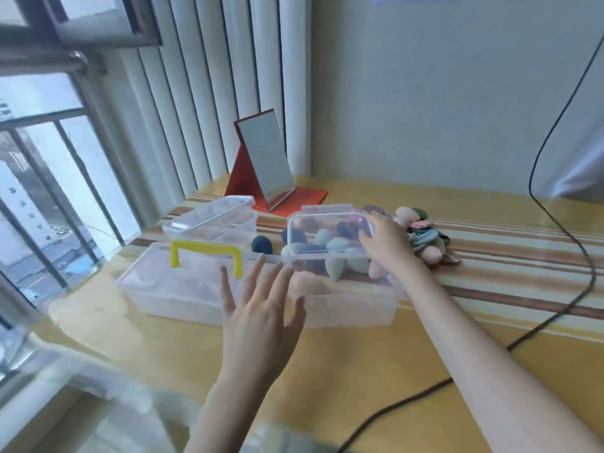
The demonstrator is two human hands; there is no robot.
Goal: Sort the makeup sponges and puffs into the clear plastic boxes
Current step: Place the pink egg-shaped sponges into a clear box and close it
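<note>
My right hand (384,243) grips the sponge-filled clear box (330,240) by its right edge; my left hand (261,308) hovers spread, empty, over the handled box (183,286). Puffs (425,237) heaped just right. Risk: one-sided hold tips box, sponges spill. Yellow table (327,371), mirror (266,161), window w/ blinds.

We see two bare forearms, with no sleeve, cuff, watch, bracelet or ring showing anywhere along them. Our left hand (261,308) is slender, with long narrow fingers and short plain nails that carry no visible polish, its outline a little blurred. Our right hand (387,243) is sharper in view, and its slim forearm is bare all the way to the edge of the picture.
</note>
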